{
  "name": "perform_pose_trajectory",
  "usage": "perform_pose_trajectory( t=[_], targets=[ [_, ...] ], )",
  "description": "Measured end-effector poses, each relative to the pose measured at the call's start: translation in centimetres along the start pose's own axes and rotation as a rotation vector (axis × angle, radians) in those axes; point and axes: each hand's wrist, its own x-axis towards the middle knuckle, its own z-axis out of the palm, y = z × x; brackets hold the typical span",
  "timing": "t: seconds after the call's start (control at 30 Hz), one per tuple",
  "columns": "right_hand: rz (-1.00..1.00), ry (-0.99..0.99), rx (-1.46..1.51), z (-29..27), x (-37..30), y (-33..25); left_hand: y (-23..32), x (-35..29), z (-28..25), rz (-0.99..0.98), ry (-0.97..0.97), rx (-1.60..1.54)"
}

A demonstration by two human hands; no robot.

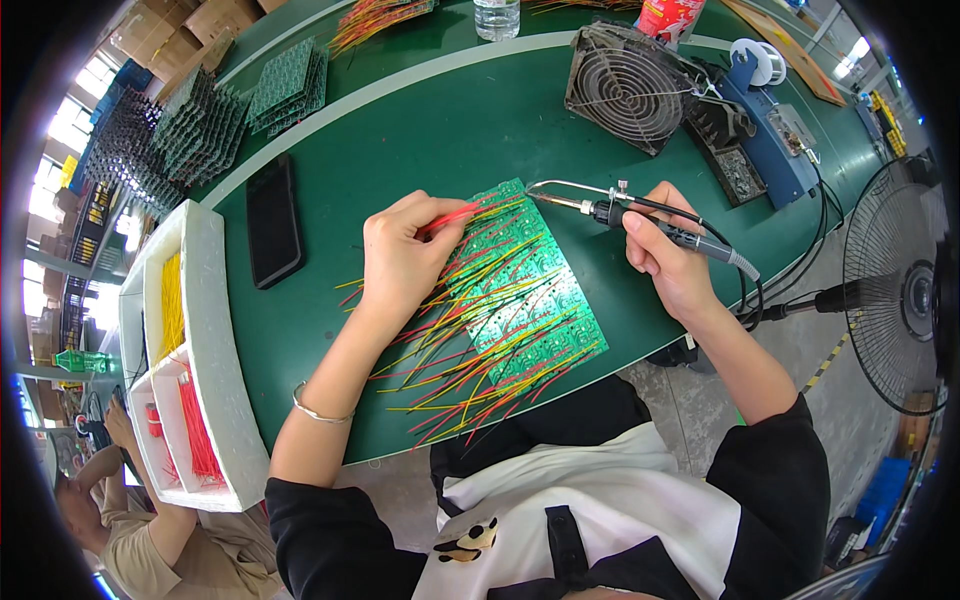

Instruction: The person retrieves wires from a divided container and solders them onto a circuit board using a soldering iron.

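A green circuit board panel (572, 315) lies on the green table, with many thin red and yellow wires (470, 330) running from it to the left. My left hand (408, 245) is over the board's upper left side, its fingers pinched on red wires (452, 216) whose ends point to the board's top edge. In my right hand (672, 262) is a soldering iron (607, 211) with a thin curved metal feed tube beside its shaft. The iron's tip is at the board's top corner, close to the wire ends; whether it touches them is too small to tell.
A black phone (273, 222) and a white foam box (222, 370) of red and yellow wires lie left. Stacked circuit boards (288, 88) stand far left. Beyond the board are a fan-fronted box (630, 90) and a blue solder feeder (765, 125). Another person (165, 540) sits lower left.
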Motion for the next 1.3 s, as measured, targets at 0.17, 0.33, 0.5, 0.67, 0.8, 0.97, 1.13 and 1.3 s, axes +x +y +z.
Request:
perform_pose_trajectory(
  t=[0.17,0.33,0.5,0.67,0.8,0.97,1.13,1.3],
  targets=[
    [-0.008,0.011,0.018,-0.2,0.1,0.2,0.1,0.0,0.0,-0.013,-0.002,-0.006],
    [0.039,0.047,0.145,-0.2,-0.2,-0.3,0.1,0.0,0.0,-0.012,-0.006,-0.001],
    [0.027,0.098,0.193,-0.2,-0.4,-0.6,-0.3,0.0,0.0,-0.011,0.002,-0.010],
    [-0.022,0.173,0.174,-0.2,-1.3,-0.6,0.3,0.0,-0.2,-0.028,-0.015,0.011],
    [-0.062,0.224,0.215,-0.2,-2.6,-0.3,0.1,-0.1,-0.6,-0.007,-0.030,0.007],
    [-0.103,0.281,0.334,-0.7,-3.6,-0.3,0.5,0.5,-1.2,0.262,0.113,0.173],
    [-0.132,0.344,0.407,-0.9,-4.0,-0.2,3.1,-0.2,-2.9,0.106,0.039,0.201],
    [-0.190,0.354,0.256,-0.5,-4.4,-0.4,5.5,-0.9,-2.2,0.042,0.040,-0.076]
  ],
)
